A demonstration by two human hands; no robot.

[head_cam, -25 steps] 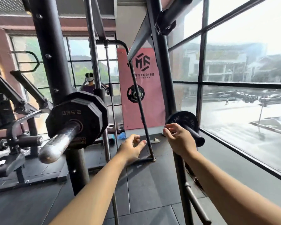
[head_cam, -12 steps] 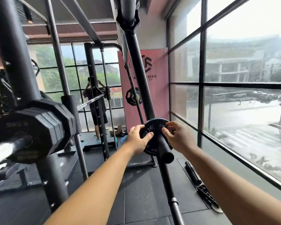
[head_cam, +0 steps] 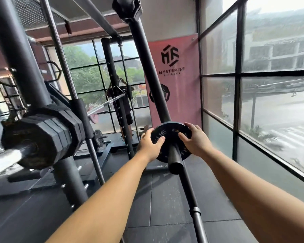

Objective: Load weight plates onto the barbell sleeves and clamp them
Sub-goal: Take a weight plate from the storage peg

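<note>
1. The small plate (head_cam: 170, 141) sits on a storage peg (head_cam: 174, 159) of the rack upright (head_cam: 147, 67), near the frame's centre.
2. A second ago only the right hand was at it; now both hands grip it, so I judge the pull-off is about to begin.
3. The left hand (head_cam: 150, 143) clasps the rim at 9 o'clock, thumb on the face; the right hand (head_cam: 194, 140) clasps it at 3 o'clock, fingers (head_cam: 189, 126) curled over the top edge.
4. The barbell sleeve (head_cam: 9, 157), already stacked with plates (head_cam: 47, 132), waits at 9 o'clock, well apart.
</note>
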